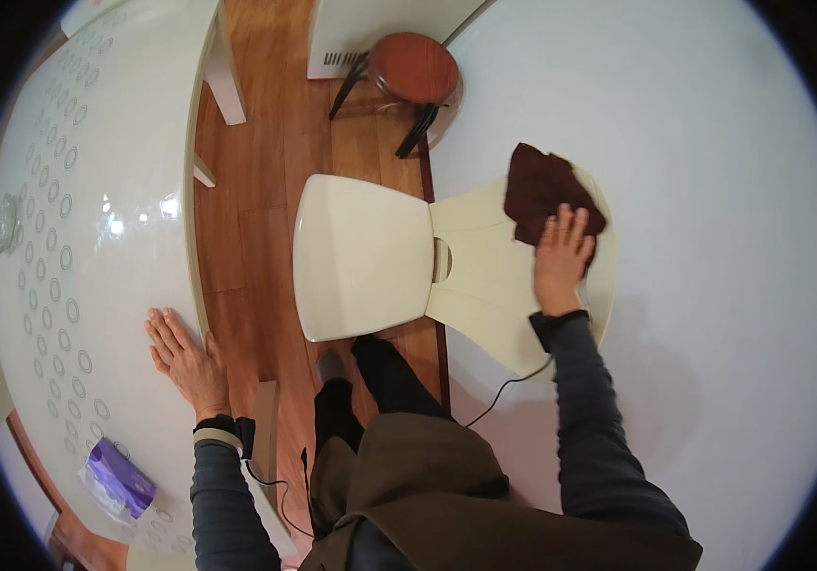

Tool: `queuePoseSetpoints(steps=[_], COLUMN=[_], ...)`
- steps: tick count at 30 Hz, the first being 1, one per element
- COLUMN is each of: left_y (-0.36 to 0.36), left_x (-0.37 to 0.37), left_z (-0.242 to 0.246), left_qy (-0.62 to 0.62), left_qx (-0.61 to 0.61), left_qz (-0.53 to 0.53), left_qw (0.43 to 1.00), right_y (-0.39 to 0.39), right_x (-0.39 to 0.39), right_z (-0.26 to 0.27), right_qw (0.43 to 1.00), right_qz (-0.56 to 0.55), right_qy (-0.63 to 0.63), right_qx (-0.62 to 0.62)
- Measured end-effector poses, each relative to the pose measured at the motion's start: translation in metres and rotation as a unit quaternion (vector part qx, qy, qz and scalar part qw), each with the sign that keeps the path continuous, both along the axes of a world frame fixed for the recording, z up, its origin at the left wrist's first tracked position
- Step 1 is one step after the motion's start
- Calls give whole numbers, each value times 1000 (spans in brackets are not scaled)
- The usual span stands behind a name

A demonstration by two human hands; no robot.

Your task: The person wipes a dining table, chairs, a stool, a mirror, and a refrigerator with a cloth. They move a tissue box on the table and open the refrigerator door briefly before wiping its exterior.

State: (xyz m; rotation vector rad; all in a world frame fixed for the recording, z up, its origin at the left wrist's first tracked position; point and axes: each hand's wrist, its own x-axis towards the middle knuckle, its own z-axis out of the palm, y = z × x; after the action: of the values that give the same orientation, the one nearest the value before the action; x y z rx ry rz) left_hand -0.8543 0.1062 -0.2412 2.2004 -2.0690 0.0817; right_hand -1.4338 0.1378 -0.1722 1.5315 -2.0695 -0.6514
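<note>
My right hand lies flat over a dark maroon cloth, pressing it against the backrest of a cream plastic chair. The fingers point away from me, and most of the cloth spreads beyond them. Below the backrest, the chair's smooth seat faces up; a cut-out slot shows where the two meet. On the left, my left hand rests palm down at the edge of a white glossy table. It holds nothing, and its thumb is apart along the edge.
A round stool with a reddish-brown top and black legs stands by the white wall. On the table are a purple tissue pack and a clear glass dish. Thin cables hang from both wrist bands. The floor is wood.
</note>
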Motion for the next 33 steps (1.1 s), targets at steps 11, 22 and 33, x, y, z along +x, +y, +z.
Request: queuePoseSetpoints(steps=[11, 22, 33], left_y=[1, 0, 0], left_x=[3, 1, 5], left_z=[-4, -6, -6], left_qy=[-8, -19, -33], left_qx=[-7, -14, -7], left_qz=[-16, -17, -32], left_qw=[1000, 1000, 999], right_y=[136, 130, 95], right_x=[67, 75, 125], right_z=[-125, -43, -287], right_qw=[959, 989, 905], right_qz=[19, -33, -91], right_qy=[-157, -140, -184], right_qx=[234, 22, 373])
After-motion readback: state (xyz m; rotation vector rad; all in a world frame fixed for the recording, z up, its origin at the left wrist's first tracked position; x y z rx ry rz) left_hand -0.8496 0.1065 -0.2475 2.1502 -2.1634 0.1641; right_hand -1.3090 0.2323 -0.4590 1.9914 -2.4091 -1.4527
